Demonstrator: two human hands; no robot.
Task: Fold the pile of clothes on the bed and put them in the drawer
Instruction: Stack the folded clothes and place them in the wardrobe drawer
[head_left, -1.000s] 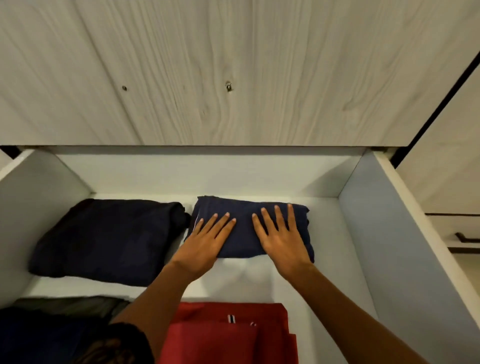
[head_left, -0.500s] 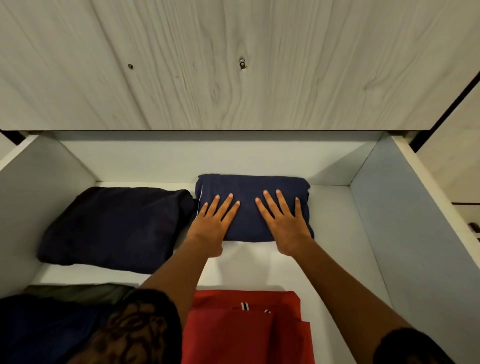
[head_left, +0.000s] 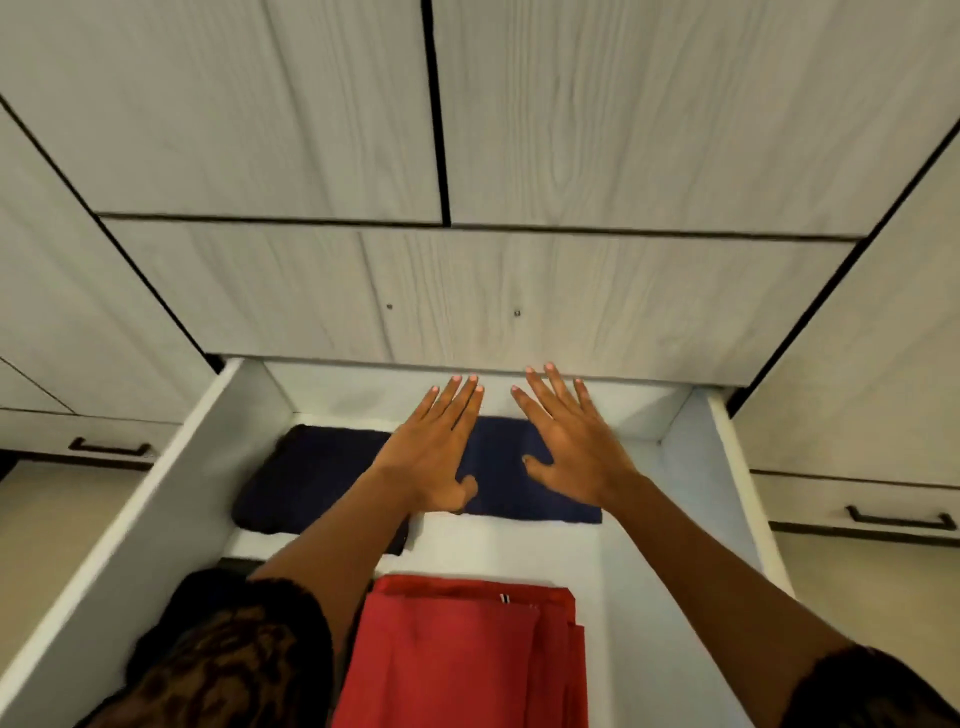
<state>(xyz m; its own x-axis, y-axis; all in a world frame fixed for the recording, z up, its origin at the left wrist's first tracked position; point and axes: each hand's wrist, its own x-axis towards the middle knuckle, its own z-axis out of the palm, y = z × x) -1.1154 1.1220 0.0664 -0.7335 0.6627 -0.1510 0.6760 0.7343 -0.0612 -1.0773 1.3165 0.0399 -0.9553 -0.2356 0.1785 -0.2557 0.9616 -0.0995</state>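
Contents of the open drawer, counted.

- Drawer (head_left: 171, 493): one, white inside, pulled out from a pale wood-grain cabinet (head_left: 467, 291).
- Folded clothes in the drawer: three plainly seen.
  - One navy garment (head_left: 498, 467) lies flat on the drawer floor at the back centre, near the back wall.
  - One darker garment (head_left: 311, 478) lies at the back left, just beside the navy one; the left forearm crosses its near corner.
  - One red garment (head_left: 457, 649) lies at the front centre, apart from the navy one, with bare drawer floor between them.
- Drawer handles on neighbouring fronts: two, dark, one at the far left (head_left: 109, 448) and one at the far right (head_left: 898, 519).
- Hands: two, both stretched forward into the drawer, backs upward.
  - Left hand (head_left: 431, 452) is over the left edge of the navy garment, its thumb bent inward.
  - Right hand (head_left: 571, 452) is over the right part of the navy garment.
  - Fingers (head_left: 457, 400) of both hands are straight and spread apart, clasping nothing, their tips pointing toward the back wall. Whether the palms touch the cloth cannot be told.
- Sleeves: two, dark, at the lower corners, left (head_left: 223, 660) and right (head_left: 872, 691).
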